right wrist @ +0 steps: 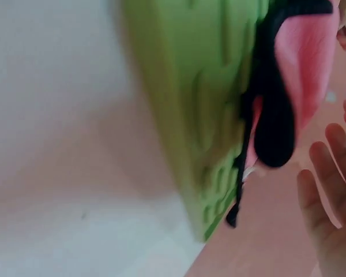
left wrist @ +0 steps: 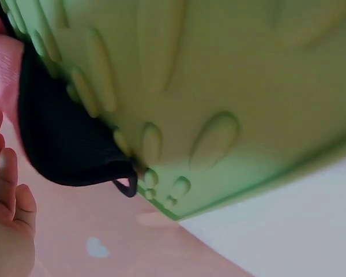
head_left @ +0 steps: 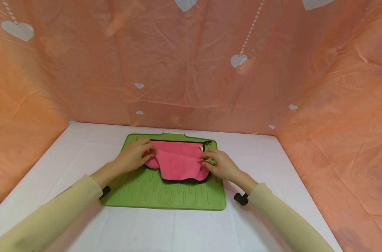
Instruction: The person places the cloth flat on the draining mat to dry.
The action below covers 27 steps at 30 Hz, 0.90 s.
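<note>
A pink cloth with black edging (head_left: 178, 164) lies partly folded over a green ribbed mat (head_left: 153, 196). At its left side, my left hand (head_left: 132, 155) pinches the cloth between thumb and fingers. My right hand (head_left: 222, 166) pinches it near the right edge. The left wrist view shows a dark flap of the cloth (left wrist: 69, 138) hanging beside the left hand (left wrist: 8, 213), its thumb out of frame. In the right wrist view, pink fabric (right wrist: 303, 57) bulges up beside the right hand (right wrist: 337, 196), and a thin black cord (right wrist: 239, 179) hangs from the edging.
The mat rests on a white-covered table (head_left: 140, 231). Orange sheeting with white hearts (head_left: 184, 70) stands behind the table and along both sides. A black wrist device (head_left: 241, 198) sits at the right cuff, another (head_left: 105, 192) at the left.
</note>
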Motion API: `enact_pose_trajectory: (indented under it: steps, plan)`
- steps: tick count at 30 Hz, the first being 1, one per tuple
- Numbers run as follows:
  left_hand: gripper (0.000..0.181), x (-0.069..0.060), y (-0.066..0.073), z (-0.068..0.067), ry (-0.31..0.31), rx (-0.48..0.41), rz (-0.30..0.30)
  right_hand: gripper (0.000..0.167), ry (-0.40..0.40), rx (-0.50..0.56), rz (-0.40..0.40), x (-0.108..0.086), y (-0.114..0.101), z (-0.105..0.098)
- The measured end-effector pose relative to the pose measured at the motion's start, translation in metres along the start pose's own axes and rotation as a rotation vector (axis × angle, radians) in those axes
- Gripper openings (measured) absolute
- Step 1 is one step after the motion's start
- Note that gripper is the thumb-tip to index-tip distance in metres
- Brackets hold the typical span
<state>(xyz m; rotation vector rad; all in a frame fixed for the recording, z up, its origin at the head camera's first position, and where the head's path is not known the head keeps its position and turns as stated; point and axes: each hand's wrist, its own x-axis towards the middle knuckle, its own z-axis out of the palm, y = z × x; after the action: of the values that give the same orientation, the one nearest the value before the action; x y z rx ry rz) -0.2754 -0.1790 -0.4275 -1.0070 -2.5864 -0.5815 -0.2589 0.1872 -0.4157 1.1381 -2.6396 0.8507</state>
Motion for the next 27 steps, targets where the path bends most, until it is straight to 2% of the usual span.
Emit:
enact_pose_trajectory:
  steps: [2,4,8,13,17,22,27]
  plan:
    - [0.016,-0.005,0.005,-0.002,0.015,0.016,0.06,0.016,0.0,-0.004,-0.028,-0.001,-0.007,0.001]
    - [0.018,-0.009,0.009,-0.003,0.005,0.029,0.107,0.016,-0.022,-0.015,-0.046,-0.001,-0.013,0.002]
    - [0.022,-0.016,0.011,-0.002,-0.042,0.047,0.157,0.017,-0.108,-0.043,-0.073,0.0,-0.02,0.009]
    - [0.025,-0.02,0.008,0.002,-0.067,0.071,0.173,0.022,-0.228,-0.1,-0.089,0.001,-0.021,0.019]
    - [0.023,-0.021,0.004,0.006,-0.087,0.078,0.171,0.028,-0.287,-0.123,-0.075,0.002,-0.021,0.024]
    - [0.019,-0.021,0.002,0.009,-0.122,0.09,0.141,0.027,-0.309,-0.134,-0.095,0.003,-0.022,0.027]
    - [0.018,-0.02,0.002,0.009,-0.134,0.103,0.146,0.024,-0.309,-0.136,-0.099,0.003,-0.021,0.028]
